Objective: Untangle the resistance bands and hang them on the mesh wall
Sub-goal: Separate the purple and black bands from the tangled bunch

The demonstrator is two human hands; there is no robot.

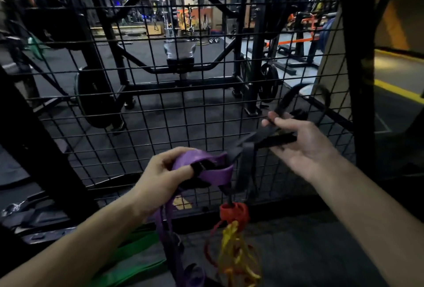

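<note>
My left hand (165,176) grips a bunched purple resistance band (206,165) whose loose end hangs down towards the floor. My right hand (300,144) pinches a black strap (270,135) between thumb and fingers; the strap runs down-left into the purple bundle. A red knot with red and yellow tube bands (234,236) dangles below the tangle. The black mesh wall (160,108) stands directly in front, just behind both hands.
A green band (130,261) lies on the dark floor at the lower left. Thick black frame posts (358,80) flank the mesh. Behind the mesh are a weight rack with plates and a bench. A yellow floor line (399,92) runs at the right.
</note>
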